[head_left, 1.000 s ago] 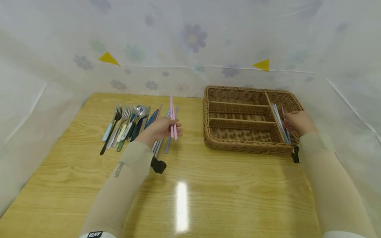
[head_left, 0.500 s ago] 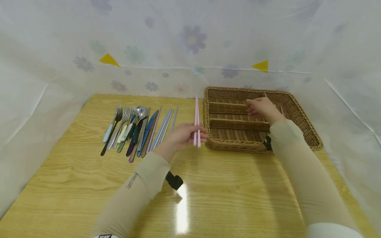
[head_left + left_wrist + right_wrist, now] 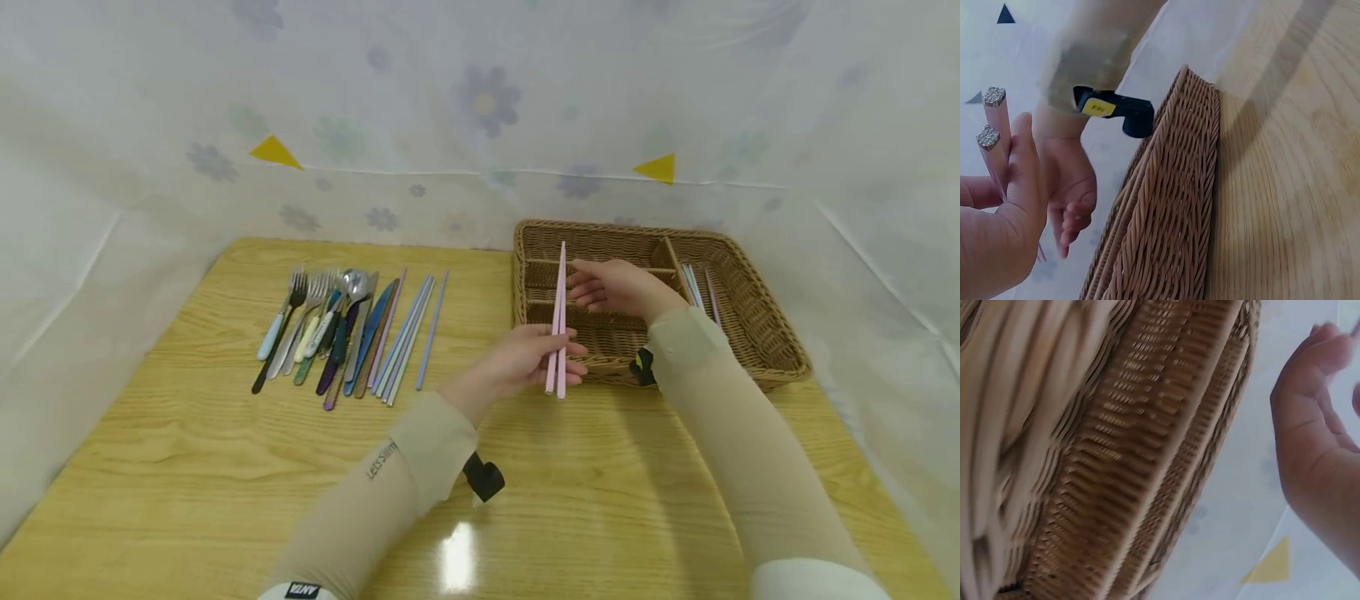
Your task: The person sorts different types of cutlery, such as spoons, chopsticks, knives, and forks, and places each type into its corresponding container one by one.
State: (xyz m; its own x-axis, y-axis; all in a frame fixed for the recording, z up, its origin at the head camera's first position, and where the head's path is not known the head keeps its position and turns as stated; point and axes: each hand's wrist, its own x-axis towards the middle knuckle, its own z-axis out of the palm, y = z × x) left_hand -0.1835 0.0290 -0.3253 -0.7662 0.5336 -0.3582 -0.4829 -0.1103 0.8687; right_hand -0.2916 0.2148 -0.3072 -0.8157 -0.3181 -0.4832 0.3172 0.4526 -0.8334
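Two pink chopsticks (image 3: 558, 325) stand out from my left hand (image 3: 528, 362), pinched between thumb and fingers over the front left of the wicker basket (image 3: 652, 377). Their silvery patterned ends (image 3: 991, 112) show close up in the left wrist view. My right hand (image 3: 618, 287) is just right of the chopsticks, above the basket's left compartments, fingers loosely bent and holding nothing. In the basket's right compartment lie several pale chopsticks (image 3: 692, 287) and a purple one (image 3: 712, 298), partly hidden by my right arm.
On the table's left lie forks (image 3: 298, 287), spoons (image 3: 354, 283), knives (image 3: 381, 317) and several more chopsticks (image 3: 405, 342), with one blue chopstick (image 3: 432, 329) apart. A patterned curtain (image 3: 420, 108) closes off the back. Wooden dividers (image 3: 667, 250) split the basket.
My left hand has carried the pink chopsticks rightward from the cutlery to the basket. My right hand has left the right compartment and come left, close to the chopsticks.
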